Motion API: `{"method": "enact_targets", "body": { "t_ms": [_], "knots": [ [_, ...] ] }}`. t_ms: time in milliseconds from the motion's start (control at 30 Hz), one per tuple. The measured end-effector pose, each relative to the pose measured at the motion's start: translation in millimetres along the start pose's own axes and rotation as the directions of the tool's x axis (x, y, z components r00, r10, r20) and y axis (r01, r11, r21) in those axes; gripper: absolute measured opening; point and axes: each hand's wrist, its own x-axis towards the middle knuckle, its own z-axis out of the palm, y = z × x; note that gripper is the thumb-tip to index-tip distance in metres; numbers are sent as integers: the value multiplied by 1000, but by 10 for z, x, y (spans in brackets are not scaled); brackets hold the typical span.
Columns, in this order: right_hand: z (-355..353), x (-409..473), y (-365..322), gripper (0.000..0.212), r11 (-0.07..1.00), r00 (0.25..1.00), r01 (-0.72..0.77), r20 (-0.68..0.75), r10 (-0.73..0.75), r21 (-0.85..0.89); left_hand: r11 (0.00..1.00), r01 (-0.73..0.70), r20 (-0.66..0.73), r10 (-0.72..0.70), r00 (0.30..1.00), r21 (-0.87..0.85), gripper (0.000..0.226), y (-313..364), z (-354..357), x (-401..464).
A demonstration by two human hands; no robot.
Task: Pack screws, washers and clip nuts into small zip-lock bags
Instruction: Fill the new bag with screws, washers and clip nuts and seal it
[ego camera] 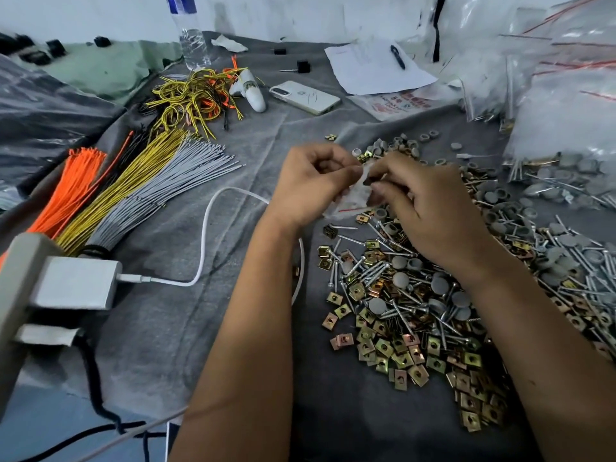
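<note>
1. The left hand point(313, 181) and right hand point(423, 201) are pinching a small zip-lock bag point(355, 195) between their curled fingers.
2. Screws point(376, 271), clip nuts point(383, 348) and grey caps point(400, 280) are lying heaped on the table point(186, 328) just below the fingers.

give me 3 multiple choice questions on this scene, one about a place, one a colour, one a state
1. Where is the phone?
A. beyond the hands, by the paper
B. on the clip nuts
C. in the left hand

2. What colour is the cable plugged into the charger?
A. black
B. white
C. orange

3. What are both hands doing?
A. lying flat on the cloth
B. holding a small bag
C. lifting the bottle

Answers: 1 A, it lies next to the paper. 2 B, it is plainly white. 3 B, left hand and right hand pinch the bag.
</note>
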Motion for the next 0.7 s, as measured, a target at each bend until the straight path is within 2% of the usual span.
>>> {"method": "enact_targets", "body": {
  "t_ms": [200,267,367,400,467,567,633,700],
  "knots": [
    [12,-16,35,16,993,991,-118,-65,119,22,998,-64,-90,62,994,-18,15,-7,7,8],
    [-1,-19,14,22,995,986,-97,-130,100,28,998,-61,-106,60,993,-4,16,-5,17,6],
    [-47,-8,-24,23,1000,977,12,-213,-17,-26,999,-26,-198,32,980,33,15,-24,18,27],
    [-52,-5,-37,22,998,983,56,-175,-61,-31,999,-12,-243,22,970,45,14,-31,15,38],
    [-30,-10,-79,19,995,994,98,42,-97,-1,998,14,-328,8,945,65,15,-52,7,60],
    [33,-35,-127,16,999,924,31,381,-32,9,997,50,-390,-22,921,61,19,-73,-9,74],
    [43,-35,-135,16,999,875,8,484,11,-35,998,52,-392,-29,919,46,19,-77,-12,78],
    [38,-24,-137,14,998,852,3,522,28,-59,999,34,-377,-18,926,35,19,-68,-8,74]
  ]
}}
